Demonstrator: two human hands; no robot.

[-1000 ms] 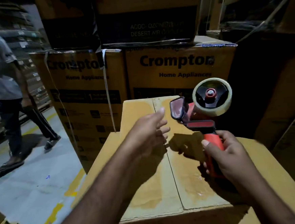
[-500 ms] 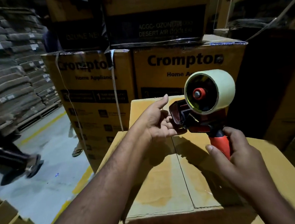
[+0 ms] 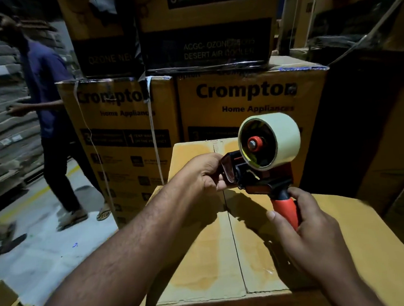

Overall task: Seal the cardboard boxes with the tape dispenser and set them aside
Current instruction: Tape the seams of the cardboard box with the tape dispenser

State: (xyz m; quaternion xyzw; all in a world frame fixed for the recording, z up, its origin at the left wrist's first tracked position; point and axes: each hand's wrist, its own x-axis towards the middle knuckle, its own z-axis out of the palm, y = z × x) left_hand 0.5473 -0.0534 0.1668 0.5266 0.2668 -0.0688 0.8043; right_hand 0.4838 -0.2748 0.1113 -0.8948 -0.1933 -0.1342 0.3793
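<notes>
Stacked cartons (image 3: pixel 240 96) behind; mid-frame over my box (image 3: pixel 204 261), right hand (image 3: pixel 309 236) grips the tape dispenser (image 3: pixel 262 169) handle, left hand (image 3: pixel 206 174) pinches its front.

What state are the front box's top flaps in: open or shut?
Shut. The box has both flaps lying flat, meeting along a middle seam. Whether tape covers the seam, cannot tell.

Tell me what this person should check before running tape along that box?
1. Grip of the right hand round the tape dispenser handle: ok.
2. Seating of the tape roll on its hub: ok.
3. Tape end pulled free: cannot tell; the left hand pinches at the dispenser's front and hides it.
4. Flaps of the box closed, meeting at the seam: ok.
5. Dispenser down on the box: not ok; it is held above.
</notes>
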